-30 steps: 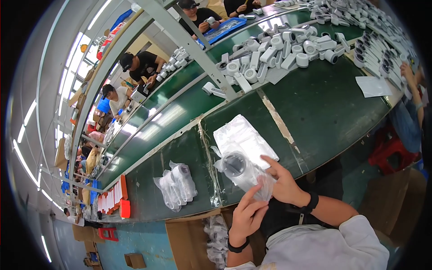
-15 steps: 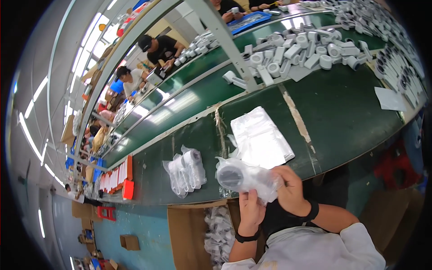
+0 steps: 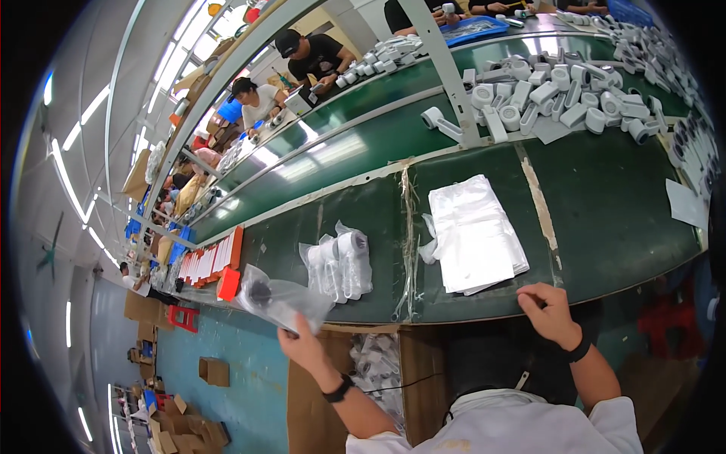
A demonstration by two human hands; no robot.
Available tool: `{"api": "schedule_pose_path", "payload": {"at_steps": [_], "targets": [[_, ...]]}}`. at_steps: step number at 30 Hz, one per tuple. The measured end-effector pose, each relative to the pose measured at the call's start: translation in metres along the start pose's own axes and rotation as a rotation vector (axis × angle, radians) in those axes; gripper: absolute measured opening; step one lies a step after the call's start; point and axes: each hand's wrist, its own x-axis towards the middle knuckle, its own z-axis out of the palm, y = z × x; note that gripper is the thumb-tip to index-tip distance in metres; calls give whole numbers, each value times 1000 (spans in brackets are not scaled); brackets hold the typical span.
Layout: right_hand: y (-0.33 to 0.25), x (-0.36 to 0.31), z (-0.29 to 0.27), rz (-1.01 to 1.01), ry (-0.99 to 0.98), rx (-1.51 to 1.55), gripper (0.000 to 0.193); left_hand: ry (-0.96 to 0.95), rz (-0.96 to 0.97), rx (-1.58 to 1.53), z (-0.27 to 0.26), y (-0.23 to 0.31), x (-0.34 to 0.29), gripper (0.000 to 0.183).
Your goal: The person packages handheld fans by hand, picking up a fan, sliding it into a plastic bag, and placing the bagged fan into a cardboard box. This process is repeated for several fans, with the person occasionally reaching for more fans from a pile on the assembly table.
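My left hand (image 3: 305,346) grips one end of a clear plastic bag with a white handheld device (image 3: 278,299) inside, its round head dark. It is held over the bench's front edge, left of a row of similar bagged devices (image 3: 338,265). My right hand (image 3: 550,314) is empty, thumb and fingers apart, at the bench edge. Just beyond that hand lies a stack of flat plastic bags (image 3: 476,234).
On the green bench (image 3: 612,204), a large heap of unbagged white devices (image 3: 560,94) sits at the far right. Orange-red boxes (image 3: 219,261) stand at the left. Below the edge is a carton (image 3: 310,401) of bagged pieces. A metal post (image 3: 446,68) rises behind; co-workers sit opposite.
My left hand has carried the bagged device leftward, past the row. My right hand has let go of it and moved right. The whole view has shifted.
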Motion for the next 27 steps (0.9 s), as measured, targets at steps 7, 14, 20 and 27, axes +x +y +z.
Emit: {"api": "schedule_pose_path", "payload": {"at_steps": [7,14,20,27], "targets": [[12,5,0,80,54,-12,11,-16,53,909,1,-97,99,45],[10,0,0,12,82,-70,10,-303,50,856,16,-124,124,42],[12,2,3,-7,97,-95,9,-258,195,998,64,-25,72,69],[12,0,6,-24,107,-97,7,-635,-178,1302,87,-19,60,104]]}}
